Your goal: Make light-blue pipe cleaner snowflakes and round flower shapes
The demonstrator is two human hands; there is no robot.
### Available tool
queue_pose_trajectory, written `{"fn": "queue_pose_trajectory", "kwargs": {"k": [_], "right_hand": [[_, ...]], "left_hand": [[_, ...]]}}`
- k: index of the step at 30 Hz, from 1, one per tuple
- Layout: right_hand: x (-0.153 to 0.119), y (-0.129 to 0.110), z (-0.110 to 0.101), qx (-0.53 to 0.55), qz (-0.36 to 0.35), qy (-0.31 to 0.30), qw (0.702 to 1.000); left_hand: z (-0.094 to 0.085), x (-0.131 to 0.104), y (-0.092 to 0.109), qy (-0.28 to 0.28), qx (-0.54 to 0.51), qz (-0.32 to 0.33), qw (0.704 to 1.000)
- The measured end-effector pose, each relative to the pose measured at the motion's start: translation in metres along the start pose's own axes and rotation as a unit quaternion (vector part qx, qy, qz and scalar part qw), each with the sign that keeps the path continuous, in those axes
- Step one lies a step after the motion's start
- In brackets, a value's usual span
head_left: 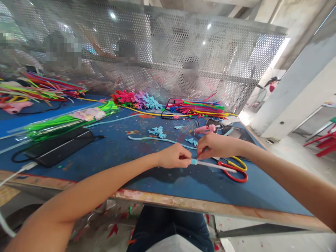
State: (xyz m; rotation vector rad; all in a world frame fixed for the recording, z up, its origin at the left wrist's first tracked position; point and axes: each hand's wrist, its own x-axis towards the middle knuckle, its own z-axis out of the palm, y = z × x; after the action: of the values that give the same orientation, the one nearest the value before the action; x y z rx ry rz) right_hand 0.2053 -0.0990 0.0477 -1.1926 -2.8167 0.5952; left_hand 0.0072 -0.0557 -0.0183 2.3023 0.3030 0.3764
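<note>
Left hand [175,156] pinches the light-blue wrap [193,161] at one end of a white stem [215,165]; the stem runs toward 3 o'clock, its far end over the red-handled scissors [237,177]. Right hand [210,145] just beside the wrap, fingers curled in; cannot tell whether it grips anything. Hands close together over the blue table [162,182].

From the hands: pale-blue strand [154,139] at 10 o'clock, branched blue piece [158,132] beyond it. Pink glue gun [204,129] at 1. Bagged green stems [65,122] at 9 to 10, black case [64,145] at 9. Mixed-colour bundle [201,107] at 12, before a perforated screen [168,45].
</note>
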Motion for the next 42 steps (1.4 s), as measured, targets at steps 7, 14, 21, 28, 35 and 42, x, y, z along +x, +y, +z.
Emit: {"fn": "queue_pose_trajectory", "kwargs": {"k": [7, 14, 21, 28, 35, 42], "right_hand": [[0.004, -0.025, 0.033, -0.175, 0.15, 0.373, 0.899], [0.014, -0.02, 0.078, 0.209, 0.078, 0.569, 0.792], [0.016, -0.009, 0.095, 0.494, 0.02, 0.537, 0.683], [0.018, -0.011, 0.105, 0.562, 0.033, 0.491, 0.665], [0.007, 0.013, 0.071, 0.511, 0.005, 0.324, 0.796], [-0.008, 0.009, -0.003, 0.287, 0.005, -0.011, 0.958]], "left_hand": [[0.011, 0.004, 0.005, 0.285, 0.042, -0.078, 0.955], [0.018, 0.005, 0.006, 0.312, -0.277, -0.043, 0.908], [0.023, 0.005, 0.006, 0.203, -0.453, -0.024, 0.868], [0.026, 0.007, 0.003, 0.178, -0.441, -0.019, 0.879], [0.017, 0.002, 0.005, 0.133, -0.433, -0.023, 0.891], [0.008, -0.002, 0.004, 0.026, -0.337, -0.029, 0.941]]}}
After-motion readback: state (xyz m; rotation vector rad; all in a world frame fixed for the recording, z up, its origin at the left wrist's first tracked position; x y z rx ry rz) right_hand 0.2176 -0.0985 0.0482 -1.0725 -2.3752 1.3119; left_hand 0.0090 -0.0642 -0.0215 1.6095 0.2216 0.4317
